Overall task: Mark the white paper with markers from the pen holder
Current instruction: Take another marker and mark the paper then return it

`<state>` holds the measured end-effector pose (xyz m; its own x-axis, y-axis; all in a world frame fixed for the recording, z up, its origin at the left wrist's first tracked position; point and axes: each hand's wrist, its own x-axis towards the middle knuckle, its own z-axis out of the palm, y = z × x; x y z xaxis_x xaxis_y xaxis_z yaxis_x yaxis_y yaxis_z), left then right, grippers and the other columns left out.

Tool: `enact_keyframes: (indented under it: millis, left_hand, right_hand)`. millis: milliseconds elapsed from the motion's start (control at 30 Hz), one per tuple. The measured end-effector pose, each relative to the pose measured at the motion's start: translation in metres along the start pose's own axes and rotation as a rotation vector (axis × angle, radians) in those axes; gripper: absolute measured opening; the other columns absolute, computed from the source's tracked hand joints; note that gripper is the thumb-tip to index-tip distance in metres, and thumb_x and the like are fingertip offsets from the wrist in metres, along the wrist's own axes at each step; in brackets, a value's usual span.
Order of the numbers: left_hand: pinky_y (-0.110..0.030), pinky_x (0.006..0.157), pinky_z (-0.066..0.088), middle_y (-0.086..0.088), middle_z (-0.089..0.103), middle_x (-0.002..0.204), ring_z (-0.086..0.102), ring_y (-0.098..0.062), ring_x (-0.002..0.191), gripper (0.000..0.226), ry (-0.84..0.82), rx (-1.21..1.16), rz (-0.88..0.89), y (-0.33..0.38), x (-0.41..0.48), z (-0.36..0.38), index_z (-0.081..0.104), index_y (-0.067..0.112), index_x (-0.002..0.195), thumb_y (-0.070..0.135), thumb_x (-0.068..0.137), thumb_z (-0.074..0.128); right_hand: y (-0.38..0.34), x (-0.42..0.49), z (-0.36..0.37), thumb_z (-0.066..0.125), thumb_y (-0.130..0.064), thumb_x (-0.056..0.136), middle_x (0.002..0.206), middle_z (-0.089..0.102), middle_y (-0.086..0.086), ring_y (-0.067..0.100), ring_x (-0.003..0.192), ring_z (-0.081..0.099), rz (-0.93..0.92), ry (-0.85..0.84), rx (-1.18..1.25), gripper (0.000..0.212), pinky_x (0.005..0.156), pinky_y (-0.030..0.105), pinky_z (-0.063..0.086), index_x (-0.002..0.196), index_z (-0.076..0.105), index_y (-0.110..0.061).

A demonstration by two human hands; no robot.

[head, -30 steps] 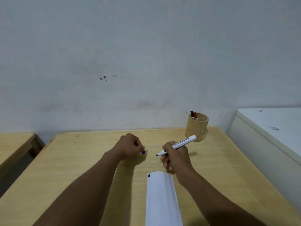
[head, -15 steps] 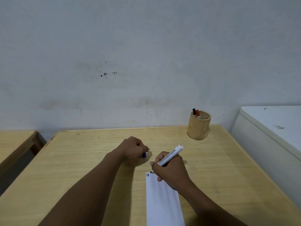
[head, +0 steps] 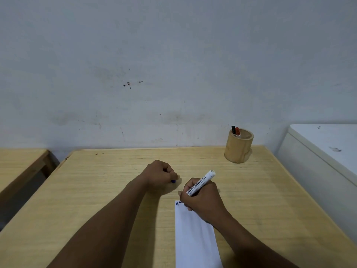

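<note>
A narrow white paper (head: 195, 238) lies on the wooden table (head: 96, 190), with short blue marks (head: 177, 203) at its top left corner. My right hand (head: 202, 200) grips a white marker (head: 201, 182), its tip down on the paper's top edge beside the marks. My left hand (head: 161, 174) rests as a fist on the table to the left, closed on the marker's blue cap (head: 173, 181). The round wooden pen holder (head: 239, 147) stands at the table's far right, holding a black marker (head: 233, 129) and a red marker (head: 237, 131).
A white cabinet (head: 324, 151) stands close against the table's right side. Another wooden table (head: 17, 163) sits to the left across a narrow gap. A grey wall runs directly behind the table.
My right hand brought the uncapped marker down from the air onto the paper's top edge. A new mark appears beside the two blue strokes. My left hand stayed put.
</note>
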<state>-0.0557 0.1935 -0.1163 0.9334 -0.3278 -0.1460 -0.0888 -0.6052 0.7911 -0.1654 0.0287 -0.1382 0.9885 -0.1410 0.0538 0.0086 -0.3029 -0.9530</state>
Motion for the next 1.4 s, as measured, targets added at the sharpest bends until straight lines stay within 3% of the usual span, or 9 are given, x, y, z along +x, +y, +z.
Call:
enact_keyframes:
  millis: [267,367,467,600,667,833,933,1200,1400]
  left_hand:
    - [-0.025,0.077,0.056,0.007,0.081,0.087,0.072,0.001,0.082,0.017,-0.003,0.018,-0.008,0.000,0.002,-0.001,0.077,0.009,0.074,0.026,0.075,0.078]
    - [-0.032,0.084,0.058,0.005,0.081,0.090,0.072,-0.008,0.092,0.016,-0.011,0.025,-0.019,0.000,0.004,-0.002,0.078,0.011,0.076,0.027,0.078,0.076]
    - [-0.032,0.084,0.057,0.004,0.080,0.089,0.072,-0.012,0.093,0.016,0.011,-0.002,-0.029,-0.001,0.005,-0.002,0.078,0.011,0.076,0.025,0.082,0.075]
    - [-0.022,0.065,0.052,0.002,0.078,0.079,0.070,-0.015,0.076,0.021,0.056,-0.181,-0.027,0.006,-0.001,-0.007,0.075,0.007,0.075,0.020,0.092,0.069]
    - [-0.018,0.056,0.045,0.002,0.073,0.074,0.064,-0.014,0.067,0.020,0.076,-0.308,-0.025,0.018,-0.004,-0.013,0.074,0.007,0.081,0.019,0.096,0.066]
    - [-0.032,0.073,0.045,0.000,0.073,0.085,0.066,-0.017,0.074,0.019,0.044,-0.667,-0.055,0.062,0.005,-0.016,0.076,0.012,0.103,0.022,0.098,0.060]
    - [-0.034,0.078,0.046,-0.003,0.073,0.092,0.067,-0.019,0.077,0.020,-0.018,-0.793,-0.034,0.092,0.011,-0.008,0.075,0.011,0.109,0.020,0.098,0.060]
    - [-0.032,0.075,0.047,-0.001,0.074,0.093,0.068,-0.017,0.076,0.016,-0.099,-0.793,0.033,0.129,0.017,0.015,0.075,0.015,0.104,0.020,0.097,0.061]
    - [-0.029,0.072,0.051,-0.004,0.073,0.084,0.067,-0.016,0.071,0.017,-0.091,-0.756,0.102,0.136,0.021,0.026,0.074,0.005,0.105,0.017,0.096,0.066]
  right_hand:
    - [-0.004,0.002,-0.003,0.075,-0.006,0.075,0.058,0.068,0.010,0.019,0.049,0.064,0.053,-0.057,0.044,0.013,0.051,0.031,0.054,0.069,0.067,0.001]
    - [-0.011,0.004,-0.006,0.076,-0.005,0.082,0.056,0.070,0.010,0.015,0.043,0.066,0.086,0.002,0.115,0.016,0.050,0.029,0.051,0.069,0.066,-0.003]
    - [-0.020,0.011,-0.012,0.076,-0.012,0.090,0.053,0.067,0.008,0.012,0.035,0.056,0.170,0.104,0.264,0.018,0.037,0.019,0.038,0.080,0.067,0.000]
    - [-0.029,0.025,-0.030,0.076,-0.023,0.090,0.055,0.061,0.005,0.012,0.036,0.045,0.277,0.212,0.463,0.016,0.035,0.018,0.027,0.088,0.070,-0.008]
    - [-0.039,0.032,-0.043,0.076,-0.017,0.090,0.056,0.061,0.004,0.009,0.036,0.047,0.271,0.214,0.542,0.011,0.034,0.017,0.028,0.091,0.069,-0.008]
    - [-0.072,0.049,-0.083,0.055,-0.013,0.095,0.063,0.067,0.010,0.013,0.042,0.058,0.287,0.153,0.707,0.013,0.041,0.022,0.034,0.090,0.066,-0.008]
    - [-0.083,0.053,-0.100,0.055,-0.014,0.095,0.060,0.068,0.010,0.014,0.039,0.059,0.262,0.159,0.695,0.012,0.040,0.022,0.035,0.089,0.063,-0.007]
    - [-0.088,0.057,-0.118,0.059,-0.016,0.096,0.060,0.070,0.009,0.015,0.042,0.062,0.169,0.196,0.701,0.010,0.046,0.024,0.038,0.088,0.062,-0.010]
    - [-0.080,0.058,-0.123,0.064,-0.017,0.098,0.068,0.072,0.012,0.016,0.048,0.066,0.122,0.159,0.663,0.011,0.043,0.023,0.044,0.094,0.061,-0.007]
